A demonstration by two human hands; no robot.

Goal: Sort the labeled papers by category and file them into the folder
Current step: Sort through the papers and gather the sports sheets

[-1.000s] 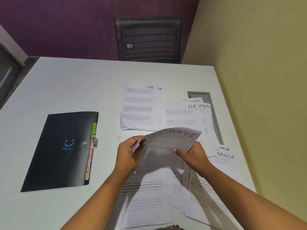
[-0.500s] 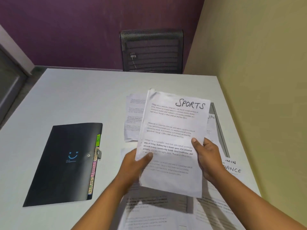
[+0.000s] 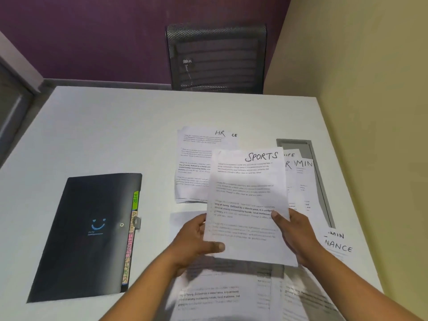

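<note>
I hold a white sheet headed SPORTS (image 3: 249, 193) flat above the table, text facing me. My left hand (image 3: 196, 242) grips its lower left edge and my right hand (image 3: 294, 232) grips its right edge. A black folder (image 3: 88, 235) with a smiley logo and coloured tabs along its right side lies shut on the table to the left. Behind the sheet lies a pile topped HR (image 3: 196, 158). Sheets marked ADMIN (image 3: 303, 179) and FINANCE (image 3: 338, 246) lie to the right, partly covered. More printed sheets (image 3: 208, 295) lie under my arms.
The white table (image 3: 104, 135) meets a yellow wall on the right. A grey cable slot (image 3: 317, 163) is set in the table near that wall. A black mesh chair (image 3: 217, 59) stands behind the far edge, against a purple wall.
The SPORTS sheet went from curled low over the table to lifted and flat. Since half a second ago it has sunk slightly and shifted right, both hands still on it.
</note>
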